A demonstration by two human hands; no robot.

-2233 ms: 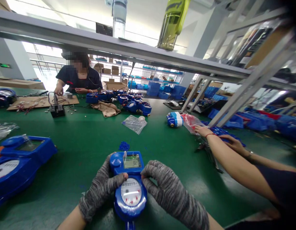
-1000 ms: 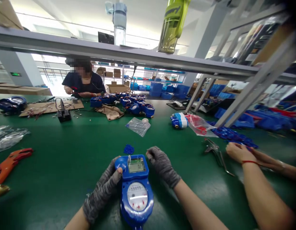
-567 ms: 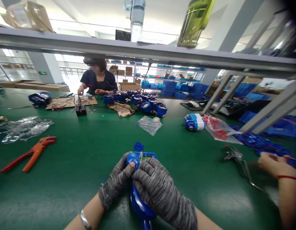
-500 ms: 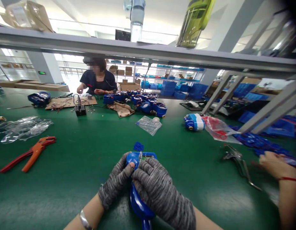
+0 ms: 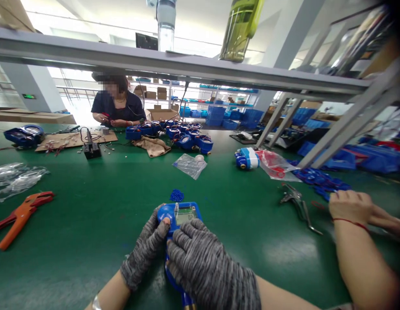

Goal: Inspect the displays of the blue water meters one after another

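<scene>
In the middle foreground lies a blue water meter (image 5: 187,211) with a small grey digital display and a brass pipe end toward me. My left hand (image 5: 146,245), in a grey knitted glove, grips its left side, with the thumb on the round blue dome. Over the lower body of the meter, my right hand (image 5: 209,262) in a matching glove is bent, fingers pressed together just below the display. The palm side of the right hand is hidden. Just beyond the meter sits a little heap of small blue pieces (image 5: 177,195).
Orange-handled cutters (image 5: 25,215) lie left, locking pliers (image 5: 298,204) right. A co-worker's hand (image 5: 350,206) reaches in at right beside blue parts (image 5: 319,178). Farther back are a plastic bag (image 5: 190,165), a wrapped meter (image 5: 247,158) and several blue meters (image 5: 187,140). A shelf (image 5: 187,64) crosses overhead.
My view has swung right, so the bench things appear further left. My right hand sits lower on the meter, exposing the display. The co-worker's arm at right reaches further in.
</scene>
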